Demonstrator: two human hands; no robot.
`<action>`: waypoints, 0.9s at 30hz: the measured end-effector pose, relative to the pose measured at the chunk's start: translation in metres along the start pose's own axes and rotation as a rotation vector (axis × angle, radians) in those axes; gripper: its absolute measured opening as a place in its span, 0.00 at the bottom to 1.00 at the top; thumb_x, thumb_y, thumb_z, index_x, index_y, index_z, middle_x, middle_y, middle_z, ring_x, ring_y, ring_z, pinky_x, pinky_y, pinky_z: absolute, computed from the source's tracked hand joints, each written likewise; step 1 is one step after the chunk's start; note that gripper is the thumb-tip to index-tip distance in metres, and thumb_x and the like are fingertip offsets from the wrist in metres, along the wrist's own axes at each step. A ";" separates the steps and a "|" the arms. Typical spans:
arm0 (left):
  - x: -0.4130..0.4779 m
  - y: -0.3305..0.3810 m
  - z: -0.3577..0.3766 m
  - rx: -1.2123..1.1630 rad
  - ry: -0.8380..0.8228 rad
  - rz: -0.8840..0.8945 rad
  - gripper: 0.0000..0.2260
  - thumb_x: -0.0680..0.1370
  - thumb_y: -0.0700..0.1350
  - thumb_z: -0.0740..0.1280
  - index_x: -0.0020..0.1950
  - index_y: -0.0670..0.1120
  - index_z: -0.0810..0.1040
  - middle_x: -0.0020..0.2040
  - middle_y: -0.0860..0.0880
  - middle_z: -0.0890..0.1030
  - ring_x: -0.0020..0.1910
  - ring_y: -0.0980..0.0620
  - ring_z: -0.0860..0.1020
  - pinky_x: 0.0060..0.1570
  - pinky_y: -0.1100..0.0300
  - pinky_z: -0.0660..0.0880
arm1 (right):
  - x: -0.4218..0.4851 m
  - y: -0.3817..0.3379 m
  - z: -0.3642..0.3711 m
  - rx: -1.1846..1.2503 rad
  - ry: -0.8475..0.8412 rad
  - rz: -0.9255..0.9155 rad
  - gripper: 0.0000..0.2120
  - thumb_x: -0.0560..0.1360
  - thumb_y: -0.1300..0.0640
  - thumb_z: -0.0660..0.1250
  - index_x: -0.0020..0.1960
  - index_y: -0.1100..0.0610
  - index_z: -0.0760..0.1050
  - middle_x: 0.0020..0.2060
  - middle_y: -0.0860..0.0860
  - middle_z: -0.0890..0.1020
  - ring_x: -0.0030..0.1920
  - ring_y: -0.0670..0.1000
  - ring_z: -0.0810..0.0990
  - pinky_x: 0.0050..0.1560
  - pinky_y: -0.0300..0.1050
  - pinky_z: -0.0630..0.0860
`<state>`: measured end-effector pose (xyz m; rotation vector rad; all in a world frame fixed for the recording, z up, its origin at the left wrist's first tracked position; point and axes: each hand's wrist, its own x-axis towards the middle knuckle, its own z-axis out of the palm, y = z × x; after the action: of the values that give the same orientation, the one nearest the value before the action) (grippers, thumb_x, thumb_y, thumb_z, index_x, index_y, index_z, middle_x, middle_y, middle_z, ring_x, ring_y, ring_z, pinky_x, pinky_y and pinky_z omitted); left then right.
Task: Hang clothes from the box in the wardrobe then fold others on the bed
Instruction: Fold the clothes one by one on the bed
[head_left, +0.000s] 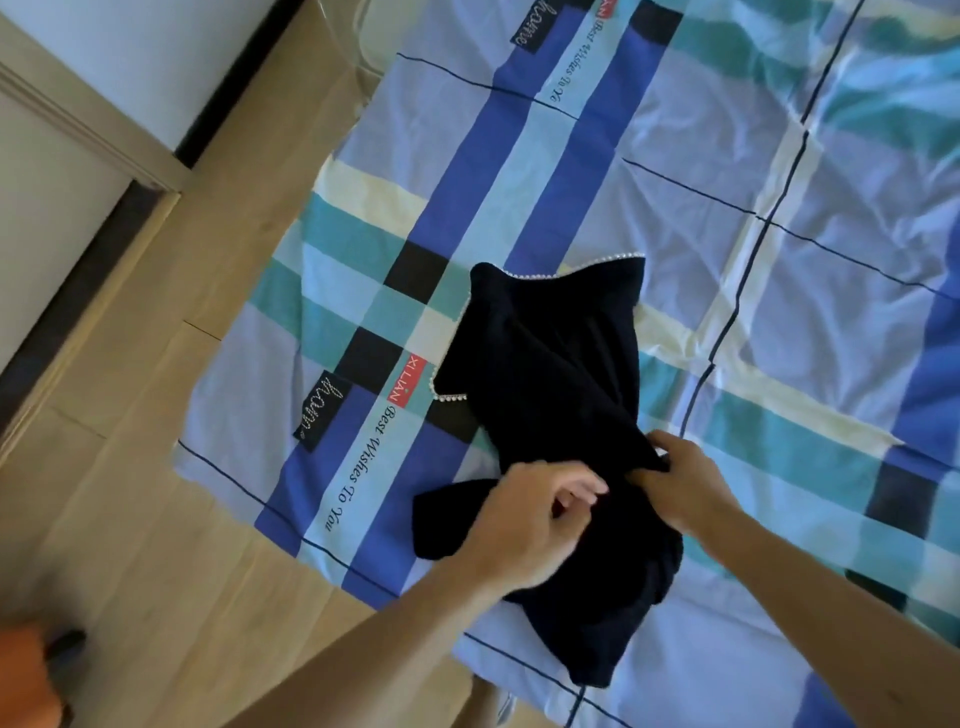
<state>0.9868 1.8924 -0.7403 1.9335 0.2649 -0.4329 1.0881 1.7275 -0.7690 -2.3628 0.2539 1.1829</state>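
dark navy garment (545, 374) with beaded trim lies rumpled on bed (779, 312).

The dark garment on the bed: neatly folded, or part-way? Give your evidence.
Part-way. The dark garment lies bunched on the bedsheet, one sleeve crossing its body; the right hand pinches its cloth.

Dark navy garment (550, 374), beaded trim (571, 267) along its upper edges. Lies rumpled, partly folded over itself, on the blue-and-teal checked bed cover (675, 182), near the bed's floor-side edge.
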 end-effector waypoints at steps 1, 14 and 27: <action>0.006 -0.011 -0.002 -0.026 0.203 -0.041 0.10 0.77 0.42 0.64 0.55 0.49 0.82 0.49 0.55 0.84 0.45 0.61 0.78 0.45 0.70 0.69 | 0.005 0.009 -0.005 0.127 -0.003 0.046 0.06 0.74 0.60 0.67 0.50 0.53 0.80 0.43 0.59 0.83 0.40 0.56 0.80 0.40 0.47 0.74; 0.089 0.020 0.016 -0.678 0.042 -0.511 0.20 0.78 0.49 0.69 0.70 0.53 0.74 0.65 0.53 0.80 0.65 0.50 0.78 0.67 0.50 0.73 | -0.009 0.052 -0.049 0.445 0.105 -0.080 0.23 0.71 0.63 0.71 0.63 0.51 0.73 0.57 0.51 0.81 0.55 0.52 0.81 0.57 0.48 0.76; 0.073 0.049 0.022 -0.070 0.038 -0.229 0.11 0.76 0.46 0.74 0.57 0.52 0.77 0.59 0.58 0.79 0.57 0.64 0.76 0.54 0.69 0.66 | -0.030 0.114 -0.115 1.111 0.267 -0.013 0.04 0.80 0.55 0.66 0.51 0.54 0.79 0.42 0.48 0.87 0.44 0.48 0.87 0.45 0.44 0.83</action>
<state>1.0676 1.8518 -0.7378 1.8509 0.5232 -0.5305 1.1085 1.5696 -0.7246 -1.4892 0.7515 0.4641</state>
